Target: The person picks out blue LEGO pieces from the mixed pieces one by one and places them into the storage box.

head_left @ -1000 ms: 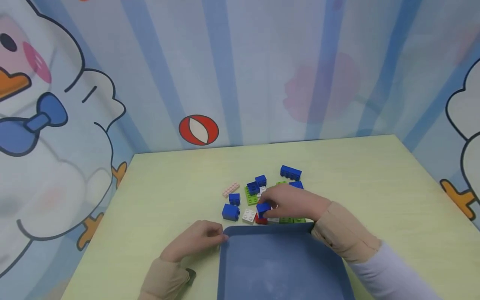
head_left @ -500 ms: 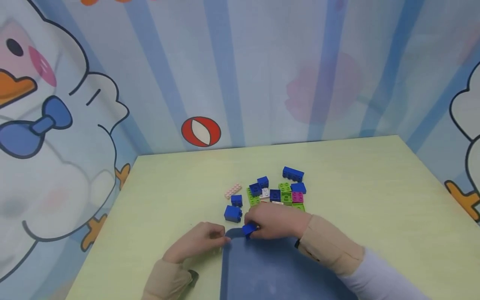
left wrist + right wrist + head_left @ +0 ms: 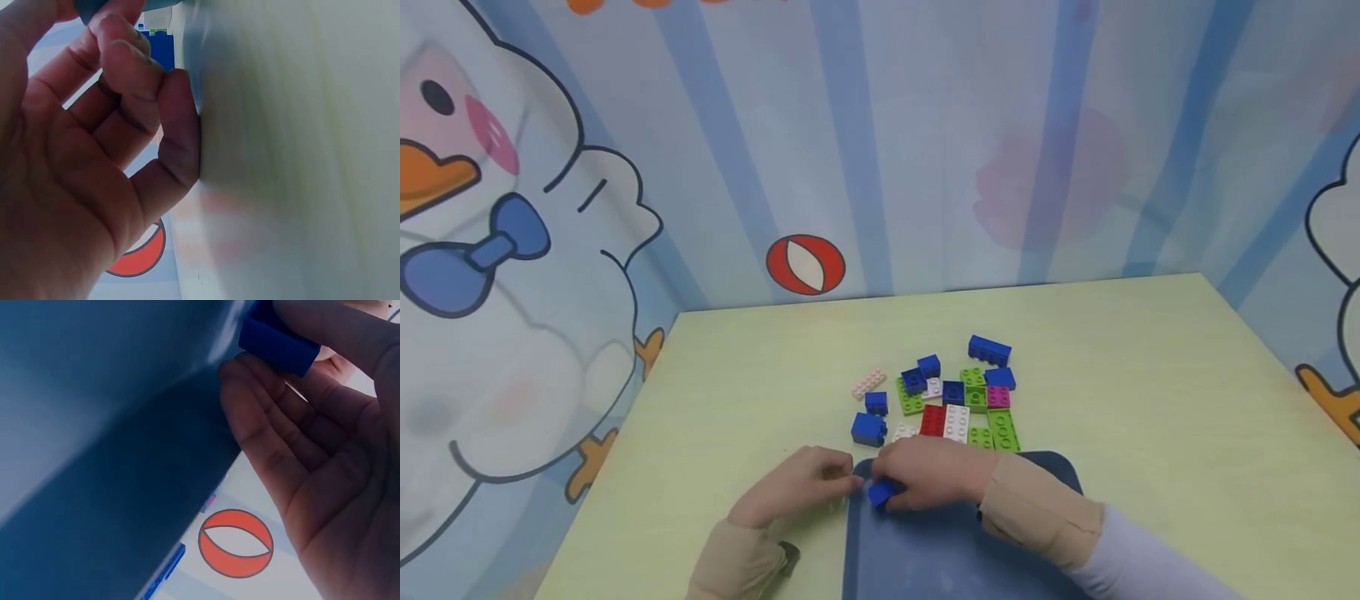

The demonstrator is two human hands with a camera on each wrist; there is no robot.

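Head view: the right hand (image 3: 928, 473) is at lower centre of the frame, fingers bent and gripping a blue brick (image 3: 882, 493). The brick is seen within the outline of the tray (image 3: 917, 554), near its upper-left corner; contact with the tray floor cannot be confirmed. The left hand (image 3: 801, 483) is left of that corner, fingers curled, thumb tip at the rim. On the bench (image 3: 752, 375), loose bricks lie just above the tray: a red brick (image 3: 932, 421) beside a white brick (image 3: 957, 423), a green brick (image 3: 1003, 429) to their right, a magenta brick (image 3: 997, 397) above that. A pink brick (image 3: 869, 383) lies at the left of the group, a long blue brick (image 3: 989, 350) at its top. The backdrop (image 3: 940, 150) fills the upper frame.

Left wrist view: the left hand takes up the left side, fingers curled, with the tray's edge pinched between thumb and forefinger at the upper left.

Right wrist view: the blue brick is at the upper right, held between thumb and fingers, one hollow face partly visible. The tray covers the left side. A printed red ball (image 3: 236, 565) shows at lower centre.
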